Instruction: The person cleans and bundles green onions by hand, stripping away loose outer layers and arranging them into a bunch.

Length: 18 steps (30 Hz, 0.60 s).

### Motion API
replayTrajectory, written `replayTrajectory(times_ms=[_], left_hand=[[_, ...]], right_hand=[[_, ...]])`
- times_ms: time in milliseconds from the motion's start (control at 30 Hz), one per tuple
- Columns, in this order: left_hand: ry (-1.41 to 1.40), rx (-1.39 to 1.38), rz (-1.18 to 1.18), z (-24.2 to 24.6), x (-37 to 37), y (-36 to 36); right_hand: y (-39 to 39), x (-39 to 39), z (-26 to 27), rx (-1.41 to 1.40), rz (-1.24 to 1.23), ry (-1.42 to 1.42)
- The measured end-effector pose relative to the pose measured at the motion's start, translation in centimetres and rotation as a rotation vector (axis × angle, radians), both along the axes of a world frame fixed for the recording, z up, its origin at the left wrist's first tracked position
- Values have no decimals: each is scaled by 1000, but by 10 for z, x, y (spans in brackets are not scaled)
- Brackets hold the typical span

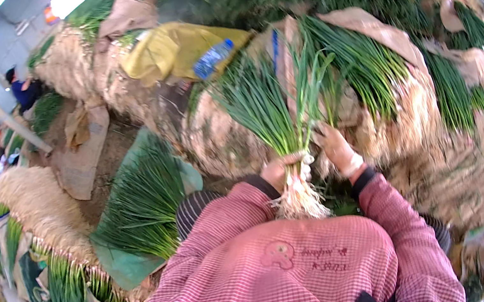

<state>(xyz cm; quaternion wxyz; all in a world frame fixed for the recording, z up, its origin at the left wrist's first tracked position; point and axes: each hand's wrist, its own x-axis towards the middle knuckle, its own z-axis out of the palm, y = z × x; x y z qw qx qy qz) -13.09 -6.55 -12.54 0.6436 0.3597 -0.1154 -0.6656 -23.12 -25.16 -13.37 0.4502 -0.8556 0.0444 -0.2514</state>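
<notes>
My left hand (283, 172) is closed around a bunch of green onions (285, 136) just above its white, rooty ends, which hang over my checked smock. To the right of the stems is my gloved right hand (330, 142), its fingertips at the leaves on the bunch's right edge; whether they pinch a leaf cannot be told. Behind the bunch rises a long heap of green onions with pale roots (223, 130). More cut-looking green leaves lie fanned on the heap to the right (363, 66).
A green sheet (121, 264) bearing a pile of green onions (143, 197) lies at my left. On the heap ahead are a yellow sack (156, 52) and a blue plastic bottle (213, 59). A person (23, 90) sits far left near a slanted pole (7, 112).
</notes>
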Motion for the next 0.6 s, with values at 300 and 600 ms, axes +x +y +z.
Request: replayTrajectory(times_ms=[300,600], left_hand=[[157,-123,-18,-4,8,6],[332,-356,-57,-9,20,16]], right_hand=[[21,-6,23,-45,2,-17],[-44,-40,53,-104,-495,236]])
